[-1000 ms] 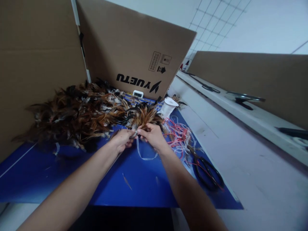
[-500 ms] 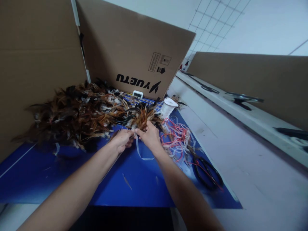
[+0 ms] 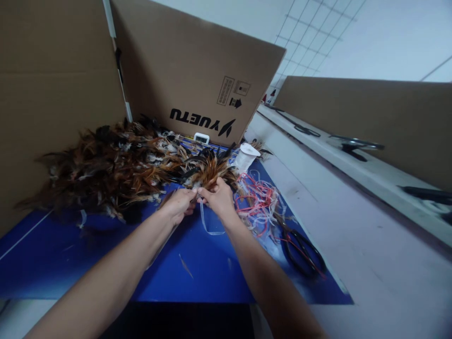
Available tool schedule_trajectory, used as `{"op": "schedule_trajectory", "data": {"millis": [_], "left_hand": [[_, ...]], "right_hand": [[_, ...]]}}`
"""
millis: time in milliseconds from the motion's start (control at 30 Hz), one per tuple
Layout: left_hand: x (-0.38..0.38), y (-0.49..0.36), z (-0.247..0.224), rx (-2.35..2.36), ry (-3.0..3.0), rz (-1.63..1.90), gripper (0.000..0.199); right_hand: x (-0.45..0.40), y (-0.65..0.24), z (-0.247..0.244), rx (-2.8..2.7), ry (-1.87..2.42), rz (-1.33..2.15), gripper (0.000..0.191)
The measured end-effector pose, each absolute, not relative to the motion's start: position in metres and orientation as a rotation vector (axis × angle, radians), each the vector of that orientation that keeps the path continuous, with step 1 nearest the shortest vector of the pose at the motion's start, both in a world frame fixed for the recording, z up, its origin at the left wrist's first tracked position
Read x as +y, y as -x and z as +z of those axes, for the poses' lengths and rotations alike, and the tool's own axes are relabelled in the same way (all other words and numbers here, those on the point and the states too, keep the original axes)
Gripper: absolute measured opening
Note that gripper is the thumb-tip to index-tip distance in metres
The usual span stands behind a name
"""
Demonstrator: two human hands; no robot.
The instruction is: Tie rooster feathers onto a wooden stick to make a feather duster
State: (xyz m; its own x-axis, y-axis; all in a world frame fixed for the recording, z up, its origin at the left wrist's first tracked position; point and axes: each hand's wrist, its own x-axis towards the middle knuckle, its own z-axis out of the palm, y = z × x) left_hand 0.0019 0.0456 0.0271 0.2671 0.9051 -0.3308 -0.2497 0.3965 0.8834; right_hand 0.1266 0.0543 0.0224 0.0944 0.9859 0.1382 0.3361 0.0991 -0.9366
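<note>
A bundle of brown and black feathers [image 3: 208, 167] stands fanned out just beyond my fingers. My left hand [image 3: 180, 203] pinches the near end of the bundle, its fingers curled. Close against it, my right hand [image 3: 218, 197] is closed too, thumb and forefinger pressed together at the same spot. A translucent white ribbon [image 3: 205, 223] hangs from between the fingertips and loops on the blue tabletop [image 3: 208, 263] toward my right wrist. The exact grip point is partly hidden by the fingers.
A large feather heap [image 3: 116, 165] lies on the left. Behind stand a cardboard panel [image 3: 197, 70] and a small white-framed device [image 3: 201, 138]. To the right are a white spool [image 3: 246, 157], tangled red and clear ties [image 3: 259, 197] and black-handled scissors [image 3: 303, 254].
Both hands stay at the near end of the feather bundle, with only slight finger movement. The view has shifted very slightly.
</note>
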Motion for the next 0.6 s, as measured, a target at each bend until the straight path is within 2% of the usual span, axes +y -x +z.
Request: {"op": "schedule_trajectory", "data": {"millis": [600], "left_hand": [[0.0466,-0.0001,0.0253,1.03,-0.888,0.859,0.03]], "right_hand": [[0.0564,-0.1264,0.0269,-1.167,1.347,1.158,0.029]]}}
